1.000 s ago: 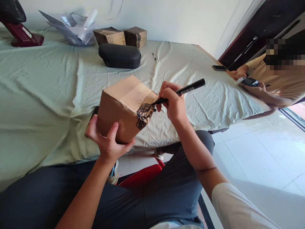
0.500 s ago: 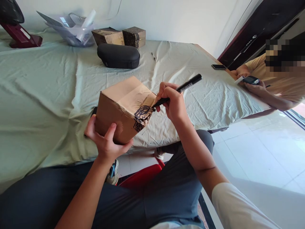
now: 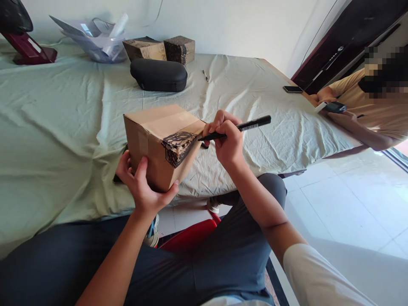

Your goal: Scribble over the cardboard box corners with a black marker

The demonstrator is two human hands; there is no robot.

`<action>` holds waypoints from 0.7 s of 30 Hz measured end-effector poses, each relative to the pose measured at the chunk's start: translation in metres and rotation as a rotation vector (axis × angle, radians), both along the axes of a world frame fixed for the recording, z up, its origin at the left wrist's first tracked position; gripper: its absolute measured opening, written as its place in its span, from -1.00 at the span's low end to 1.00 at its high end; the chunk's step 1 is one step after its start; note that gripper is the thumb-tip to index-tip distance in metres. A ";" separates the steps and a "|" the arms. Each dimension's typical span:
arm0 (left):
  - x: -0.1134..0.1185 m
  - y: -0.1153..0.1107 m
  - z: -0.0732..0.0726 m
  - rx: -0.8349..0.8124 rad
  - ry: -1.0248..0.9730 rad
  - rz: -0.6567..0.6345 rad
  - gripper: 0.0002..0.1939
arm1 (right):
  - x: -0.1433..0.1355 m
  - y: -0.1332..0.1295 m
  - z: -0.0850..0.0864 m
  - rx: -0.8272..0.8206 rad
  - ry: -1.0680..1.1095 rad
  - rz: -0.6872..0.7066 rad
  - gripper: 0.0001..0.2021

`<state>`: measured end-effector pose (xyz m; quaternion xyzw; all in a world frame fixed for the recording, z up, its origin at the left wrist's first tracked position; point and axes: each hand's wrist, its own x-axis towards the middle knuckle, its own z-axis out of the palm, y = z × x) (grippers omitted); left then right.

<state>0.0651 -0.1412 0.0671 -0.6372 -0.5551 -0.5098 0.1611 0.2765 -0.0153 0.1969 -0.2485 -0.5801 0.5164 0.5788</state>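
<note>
A brown cardboard box [image 3: 149, 148] is tilted above the near edge of the cloth-covered table. Black looping scribbles [image 3: 179, 146] cover one of its corners on two faces. My left hand [image 3: 143, 187] grips the box from below and the left, fingers spread along its side. Pinched in my right hand [image 3: 228, 138] is a black marker [image 3: 255, 123], its tip at the box's right edge beside the scribbles. A small black object [image 3: 205, 145], perhaps the marker's cap, shows under my right fingers. Part of a dark flat object [image 3: 117, 177] lies behind my left hand.
On the green tablecloth [image 3: 63, 127] stand a black case [image 3: 158, 75], two scribbled boxes [image 3: 147, 49], a plastic basket [image 3: 110, 46] and a dark red stand [image 3: 35, 51]. A pen [image 3: 205, 75] and a phone [image 3: 292, 89] lie farther right. A person [image 3: 376, 114] holds a device at the right.
The box has turned and shifted slightly left, showing more of its taped side. My right hand has moved slightly left, and the marker lies flatter.
</note>
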 end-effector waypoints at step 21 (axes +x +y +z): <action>-0.001 0.003 0.003 -0.016 -0.102 -0.026 0.19 | -0.018 -0.005 -0.030 0.129 0.005 0.044 -0.76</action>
